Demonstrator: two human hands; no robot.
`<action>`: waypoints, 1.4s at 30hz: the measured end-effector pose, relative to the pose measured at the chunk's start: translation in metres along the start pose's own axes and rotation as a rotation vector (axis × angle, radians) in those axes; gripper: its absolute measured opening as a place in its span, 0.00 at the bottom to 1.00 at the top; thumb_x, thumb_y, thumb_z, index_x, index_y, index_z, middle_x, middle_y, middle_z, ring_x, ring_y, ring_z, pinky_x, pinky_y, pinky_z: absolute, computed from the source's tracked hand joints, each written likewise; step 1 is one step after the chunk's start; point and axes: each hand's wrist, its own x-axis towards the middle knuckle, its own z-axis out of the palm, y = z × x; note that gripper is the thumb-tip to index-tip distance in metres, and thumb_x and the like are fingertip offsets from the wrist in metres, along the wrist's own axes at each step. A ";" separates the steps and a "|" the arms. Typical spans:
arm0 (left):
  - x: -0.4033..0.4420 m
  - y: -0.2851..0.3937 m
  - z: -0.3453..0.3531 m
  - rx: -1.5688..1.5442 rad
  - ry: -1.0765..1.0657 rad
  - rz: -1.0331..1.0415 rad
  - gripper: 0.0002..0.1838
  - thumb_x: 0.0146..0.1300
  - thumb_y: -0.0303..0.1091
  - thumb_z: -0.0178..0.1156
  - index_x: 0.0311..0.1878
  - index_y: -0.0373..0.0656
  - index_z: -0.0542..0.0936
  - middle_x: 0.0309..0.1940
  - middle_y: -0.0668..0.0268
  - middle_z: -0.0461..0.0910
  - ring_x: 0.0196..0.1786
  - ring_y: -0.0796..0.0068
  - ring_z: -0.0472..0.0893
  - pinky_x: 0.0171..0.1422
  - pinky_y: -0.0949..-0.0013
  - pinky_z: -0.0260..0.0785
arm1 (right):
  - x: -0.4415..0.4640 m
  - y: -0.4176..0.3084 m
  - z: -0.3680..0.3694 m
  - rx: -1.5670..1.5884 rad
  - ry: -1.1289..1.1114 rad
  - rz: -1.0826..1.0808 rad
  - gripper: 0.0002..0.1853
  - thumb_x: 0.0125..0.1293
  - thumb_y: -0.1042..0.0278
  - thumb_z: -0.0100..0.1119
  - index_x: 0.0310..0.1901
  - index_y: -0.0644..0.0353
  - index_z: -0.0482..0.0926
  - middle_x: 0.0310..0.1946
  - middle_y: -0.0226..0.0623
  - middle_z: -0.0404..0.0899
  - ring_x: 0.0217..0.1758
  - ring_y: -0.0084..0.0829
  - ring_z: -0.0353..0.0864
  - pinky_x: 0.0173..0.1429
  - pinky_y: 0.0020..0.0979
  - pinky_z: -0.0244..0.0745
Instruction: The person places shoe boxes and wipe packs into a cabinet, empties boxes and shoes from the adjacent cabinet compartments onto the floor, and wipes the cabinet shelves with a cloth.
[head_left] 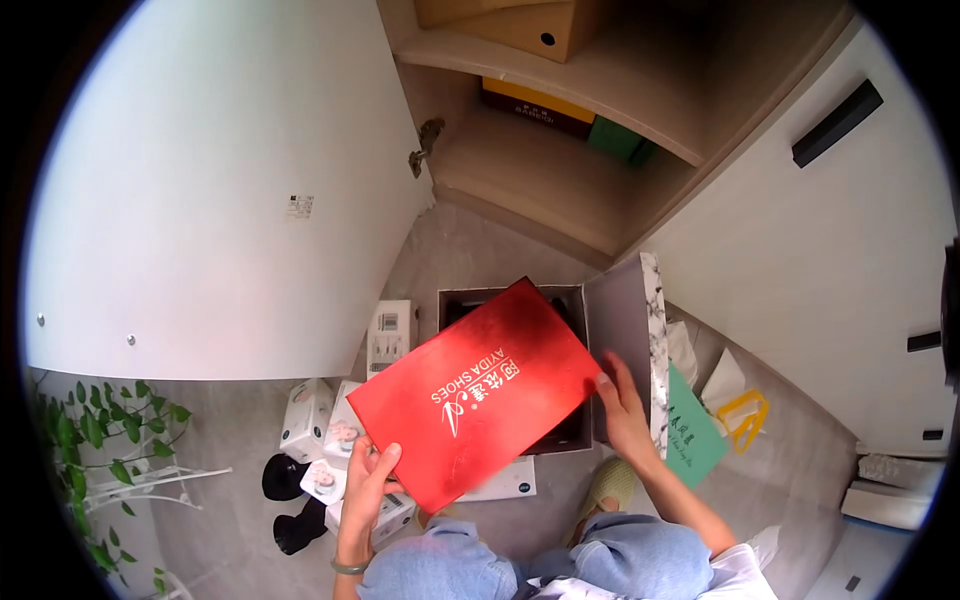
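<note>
A red shoebox (pixel 480 395) with "AYIDA SHOES" printed in white is held at a slant above the floor. My left hand (pixel 370 485) grips its lower left edge, thumb on top and some fingers hidden beneath. At the right end, my right hand (pixel 622 405) presses the side with its thumb at the edge and its fingers stretched along it. Under the shoebox stands a larger open box (pixel 560 446) with dark contents, mostly covered. Its marble-patterned lid (pixel 655 345) stands upright on the right side.
An open white cabinet door (pixel 220 200) fills the left. Ahead, cabinet shelves (pixel 540 190) hold a yellow-and-brown box (pixel 535 108). Small white boxes (pixel 305 420) and black objects (pixel 285 478) lie left; a green bag (pixel 692 430) lies right. A leafy plant (pixel 90 450) stands far left.
</note>
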 end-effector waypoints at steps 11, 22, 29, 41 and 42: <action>-0.003 -0.014 -0.002 0.347 0.035 0.236 0.30 0.66 0.38 0.64 0.63 0.30 0.63 0.48 0.54 0.77 0.41 0.70 0.81 0.46 0.67 0.76 | -0.005 0.023 0.005 0.291 -0.080 0.190 0.21 0.75 0.65 0.47 0.63 0.70 0.67 0.46 0.43 0.80 0.49 0.27 0.77 0.57 0.27 0.69; 0.026 -0.030 -0.011 0.451 -0.034 0.272 0.37 0.66 0.43 0.62 0.72 0.34 0.60 0.64 0.47 0.68 0.64 0.61 0.72 0.68 0.63 0.64 | -0.013 0.044 0.017 0.253 -0.179 0.263 0.14 0.75 0.67 0.50 0.56 0.65 0.70 0.51 0.39 0.77 0.54 0.27 0.76 0.62 0.31 0.74; 0.015 -0.024 -0.022 -0.142 0.036 0.218 0.41 0.63 0.34 0.64 0.75 0.38 0.55 0.69 0.58 0.64 0.70 0.67 0.65 0.73 0.65 0.57 | -0.032 0.039 0.014 0.291 -0.270 0.319 0.17 0.72 0.64 0.56 0.56 0.66 0.69 0.46 0.39 0.79 0.51 0.27 0.78 0.59 0.29 0.73; 0.000 -0.030 -0.106 -0.214 0.184 0.084 0.33 0.63 0.38 0.62 0.68 0.33 0.66 0.58 0.56 0.76 0.60 0.67 0.76 0.65 0.67 0.67 | 0.076 -0.170 0.005 -0.175 -0.218 -0.525 0.29 0.67 0.65 0.61 0.67 0.64 0.67 0.62 0.48 0.73 0.65 0.41 0.74 0.66 0.38 0.70; 0.001 -0.028 -0.104 -0.218 0.174 0.095 0.33 0.63 0.38 0.62 0.68 0.33 0.66 0.58 0.56 0.76 0.60 0.67 0.76 0.65 0.67 0.67 | 0.098 -0.195 0.007 -0.209 -0.051 -0.694 0.29 0.65 0.66 0.61 0.67 0.64 0.67 0.63 0.49 0.71 0.67 0.44 0.71 0.67 0.41 0.68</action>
